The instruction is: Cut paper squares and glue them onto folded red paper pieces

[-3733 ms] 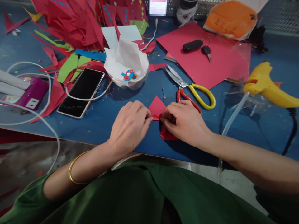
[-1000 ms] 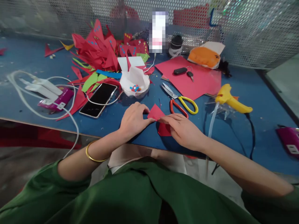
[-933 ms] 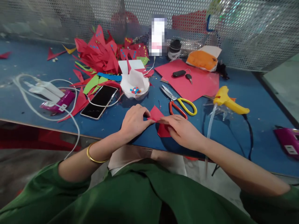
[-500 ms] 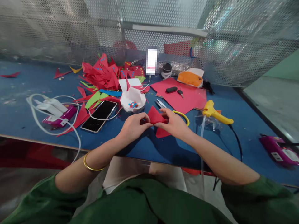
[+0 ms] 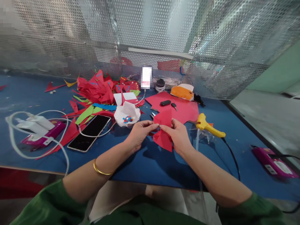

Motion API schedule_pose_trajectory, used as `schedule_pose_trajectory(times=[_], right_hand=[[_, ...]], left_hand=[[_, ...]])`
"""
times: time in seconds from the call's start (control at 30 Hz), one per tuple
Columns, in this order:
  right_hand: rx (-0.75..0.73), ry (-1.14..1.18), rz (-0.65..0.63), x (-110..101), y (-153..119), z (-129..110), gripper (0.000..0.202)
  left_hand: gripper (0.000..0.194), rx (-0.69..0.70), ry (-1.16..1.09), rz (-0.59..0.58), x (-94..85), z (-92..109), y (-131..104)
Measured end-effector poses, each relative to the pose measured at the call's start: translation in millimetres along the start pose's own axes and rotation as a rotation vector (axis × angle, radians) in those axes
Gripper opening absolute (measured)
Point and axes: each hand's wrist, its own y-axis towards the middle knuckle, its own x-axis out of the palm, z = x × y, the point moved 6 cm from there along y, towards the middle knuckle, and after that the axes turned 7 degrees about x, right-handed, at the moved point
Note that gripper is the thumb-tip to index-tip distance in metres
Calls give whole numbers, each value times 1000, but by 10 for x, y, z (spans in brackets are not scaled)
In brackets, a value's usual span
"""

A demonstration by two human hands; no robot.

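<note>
A folded red paper piece (image 5: 165, 140) is held above the blue table, its two halves flaring up and down from a pinched middle. My left hand (image 5: 140, 132) pinches its left side between thumb and forefinger. My right hand (image 5: 179, 134) grips it from the right, thumb in front and the other fingers partly hidden behind the paper. Just beyond the paper, the tips of the scissors (image 5: 152, 115) show; the rest of them is covered. A white paper bowl (image 5: 127, 114) with small coloured bits stands left of the paper.
Left of the bowl lie a phone (image 5: 90, 132), white cables and a purple power strip (image 5: 43, 136). Red paper pieces (image 5: 98, 87) are heaped behind. Red sheets (image 5: 185, 107) carry a key (image 5: 173, 106). A yellow glue gun (image 5: 209, 126) and another purple power strip (image 5: 274, 162) lie right.
The red paper has been turned in my hands, so its two halves now stand more upright and face me. It hides the scissors' yellow handle. My view has tilted up.
</note>
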Motion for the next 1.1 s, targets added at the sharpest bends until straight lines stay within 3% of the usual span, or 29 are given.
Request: schedule_pose_trajectory(times=[0.23, 0.4, 0.6, 0.77, 0.97, 1.1], right_hand=[[-50, -89, -12, -18, 17, -40, 43], [-130, -167, 58, -217, 72, -231, 45], [-58, -451, -158, -106, 42, -176, 36], [-165, -588, -35, -144, 51, -167, 30], [-104, -616, -248, -11, 33, -28, 26], [-80, -553, -228, -2, 11, 12, 28]], left_hand=[[32, -17, -22, -19, -87, -30, 24], [17, 116, 312, -133, -157, 73, 61], [20, 317, 729, -258, -113, 213, 23], [18, 306, 735, -318, -44, 226, -14], [16, 326, 682, -381, 42, 229, -74], [23, 300, 667, -403, 53, 193, -89]])
